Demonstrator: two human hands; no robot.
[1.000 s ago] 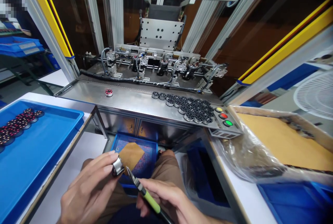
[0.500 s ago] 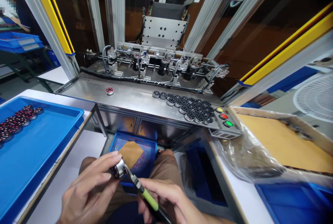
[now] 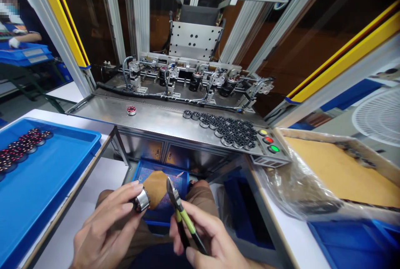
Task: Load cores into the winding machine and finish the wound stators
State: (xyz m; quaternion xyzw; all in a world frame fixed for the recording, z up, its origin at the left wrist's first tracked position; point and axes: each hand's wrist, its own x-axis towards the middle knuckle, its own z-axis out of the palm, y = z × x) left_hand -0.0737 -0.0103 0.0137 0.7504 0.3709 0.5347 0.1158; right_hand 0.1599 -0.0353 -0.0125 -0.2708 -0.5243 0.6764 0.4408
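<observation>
Between the thumb and fingers of my left hand (image 3: 108, 223) is a small round motor stator (image 3: 143, 200), its silvery side turned to the right. My right hand (image 3: 206, 235) grips a pair of cutting pliers (image 3: 184, 217) with green and black handles. The plier jaws point up and away from me, apart from the stator. Below both hands, a blue bin (image 3: 179, 183) on the floor holds a piece of brown paper (image 3: 155, 188) and small scraps.
One red-wound stator (image 3: 131, 110) sits on the metal bench (image 3: 156, 117). Several dark stators (image 3: 229, 128) cluster by the push buttons (image 3: 268, 140). A blue tray (image 3: 53, 177) stands left, a plastic-lined box (image 3: 337, 169) right. A co-worker (image 3: 23, 23) is at far left.
The pliers have moved right, away from the stator, and their handles have spread. A thin scrap shows above the floor bin. The left hand keeps its hold, with the stator slightly turned.
</observation>
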